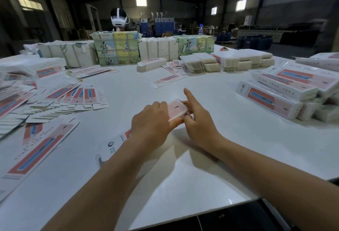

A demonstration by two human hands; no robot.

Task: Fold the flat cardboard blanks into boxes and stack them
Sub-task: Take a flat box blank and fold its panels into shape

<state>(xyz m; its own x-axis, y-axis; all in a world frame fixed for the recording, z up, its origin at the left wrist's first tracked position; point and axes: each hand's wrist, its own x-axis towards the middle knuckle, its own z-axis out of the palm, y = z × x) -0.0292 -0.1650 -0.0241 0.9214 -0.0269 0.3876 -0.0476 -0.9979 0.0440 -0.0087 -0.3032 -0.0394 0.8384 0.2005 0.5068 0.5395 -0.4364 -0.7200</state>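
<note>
1. My two forearms reach out over the white table [183, 185], whose near edge runs just under them.
2. My left hand [152, 122] is curled round the near part of a box [177, 108], knuckles up, gripping it from the left.
3. My right hand [197, 120] holds the box's far end from the right; the forefinger sticks out straight, pointing away from me, while the other fingers curl at the box's end.
4. The box is pink on top with a small dark mark, held just above the table between both hands. Its near end runs back under my left wrist, where white card with a round logo shows. I cannot tell how its end flaps stand.
5. To my left lies a long flat blank [39, 150], printed side up, red and blue on pink.
6. Beyond it, a fan of blanks [73, 96] is spread overlapping along the left side.
7. On the right, folded boxes [275, 100] are stacked in a pile, long sides toward me.
8. Past my hands, a single blank [167, 80] lies alone mid-table.
9. Farther on sit white stacks [229, 60] of unfolded card, with a few small pink pieces beside them.
10. At the far edge stand wrapped bundles [115, 47], some with green and yellow printed paper, some plain white.
11. Behind them a person wears a white headset [118, 19].
</note>
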